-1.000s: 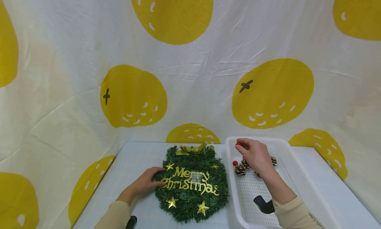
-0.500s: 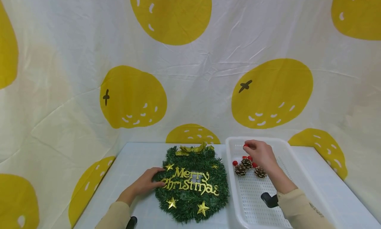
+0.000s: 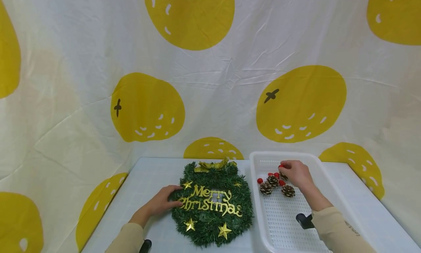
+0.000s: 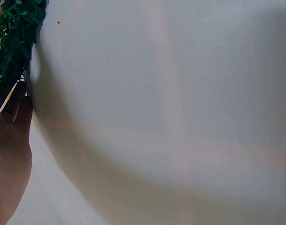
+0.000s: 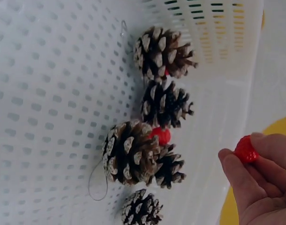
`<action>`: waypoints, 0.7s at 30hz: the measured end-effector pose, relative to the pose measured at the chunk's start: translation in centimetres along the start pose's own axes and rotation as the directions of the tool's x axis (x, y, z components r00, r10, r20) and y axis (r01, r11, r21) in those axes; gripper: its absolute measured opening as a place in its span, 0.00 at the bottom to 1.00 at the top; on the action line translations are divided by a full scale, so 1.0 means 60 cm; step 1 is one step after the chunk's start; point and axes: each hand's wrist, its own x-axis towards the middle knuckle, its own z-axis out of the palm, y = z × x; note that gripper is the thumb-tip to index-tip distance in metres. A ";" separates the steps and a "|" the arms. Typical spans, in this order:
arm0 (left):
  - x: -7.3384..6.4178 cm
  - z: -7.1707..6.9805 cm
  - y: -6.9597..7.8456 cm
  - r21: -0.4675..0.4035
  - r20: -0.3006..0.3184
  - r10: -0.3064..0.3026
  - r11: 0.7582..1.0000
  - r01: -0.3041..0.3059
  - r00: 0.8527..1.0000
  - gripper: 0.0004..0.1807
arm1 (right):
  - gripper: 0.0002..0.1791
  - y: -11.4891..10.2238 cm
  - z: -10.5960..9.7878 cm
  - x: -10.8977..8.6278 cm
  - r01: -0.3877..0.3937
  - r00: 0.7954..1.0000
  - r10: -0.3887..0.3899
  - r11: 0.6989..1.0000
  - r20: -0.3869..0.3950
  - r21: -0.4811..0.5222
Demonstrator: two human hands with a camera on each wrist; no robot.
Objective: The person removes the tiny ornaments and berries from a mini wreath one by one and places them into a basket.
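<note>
In the head view my left hand [image 3: 161, 200] rests at the left edge of a green Christmas wreath [image 3: 210, 223], its fingers spread against the foliage; in the left wrist view the hand [image 4: 14, 145] touches the greenery [image 4: 18, 42]. Gold "Merry Christmas" lettering [image 3: 210, 205], gold stars [image 3: 224, 231] and a gold bow [image 3: 213, 165] decorate the wreath. My right hand [image 3: 297, 174] pinches a small red decorative berry [image 5: 246, 150] between thumb and fingers, above the far part of a white basket [image 3: 258, 216]. Below it lie several pinecones [image 5: 131, 152] and other red berries [image 5: 160, 136].
The basket's raised perforated wall [image 5: 199, 47] stands close to the pinecones. A thin wire loop [image 5: 97, 187] sticks out beside one pinecone. Behind the white table [image 3: 158, 172] hangs a cloth [image 3: 217, 110] printed with yellow fruit.
My right hand has moved to the right and slightly nearer over the basket, still pinching the red berry, uncovering pinecones and other berries. My left hand and the wreath have stayed put.
</note>
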 end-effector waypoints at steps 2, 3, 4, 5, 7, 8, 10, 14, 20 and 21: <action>0.000 0.000 0.001 0.000 0.001 0.000 1.000 0.000 1.000 0.36 | 0.21 0.007 -0.003 0.002 -0.012 1.000 0.012 1.000 -0.007 -0.006; -0.001 0.000 0.001 -0.001 0.001 -0.001 1.000 0.001 1.000 0.36 | 0.21 0.010 -0.004 0.003 -0.021 1.000 0.021 1.000 -0.012 -0.007; -0.001 0.000 0.001 -0.002 0.001 -0.002 1.000 0.002 1.000 0.36 | 0.21 0.013 -0.004 0.003 -0.032 0.999 0.031 0.999 -0.017 -0.008; -0.001 -0.001 0.002 -0.003 0.001 -0.003 1.000 0.003 1.000 0.37 | 0.21 0.017 -0.005 0.004 -0.041 0.999 0.041 0.999 -0.021 -0.007; -0.001 -0.001 0.002 -0.005 0.001 -0.002 1.000 0.002 1.000 0.36 | 0.20 0.026 -0.006 0.006 -0.056 0.998 0.056 0.998 -0.028 -0.013; -0.001 -0.001 0.002 -0.004 0.001 -0.001 1.000 0.001 1.000 0.36 | 0.20 0.031 -0.006 0.007 -0.064 0.998 0.063 0.998 -0.031 -0.016; 0.000 -0.001 0.002 -0.002 0.001 0.001 1.000 -0.001 1.000 0.36 | 0.19 0.041 -0.006 0.008 -0.075 0.997 0.074 0.997 -0.031 -0.025; 0.001 -0.001 0.002 -0.001 0.003 0.002 1.000 -0.002 1.000 0.36 | 0.18 0.059 -0.005 0.011 -0.086 0.996 0.086 0.995 -0.015 -0.041; 0.001 0.000 0.002 0.002 0.001 -0.015 1.000 0.015 1.000 0.37 | 0.18 0.073 -0.002 0.011 -0.125 0.992 0.126 0.992 0.026 -0.030; 0.000 0.000 0.002 0.002 0.000 -0.018 1.000 0.018 1.000 0.37 | 0.18 0.075 -0.001 0.011 -0.132 0.991 0.133 0.991 0.033 -0.028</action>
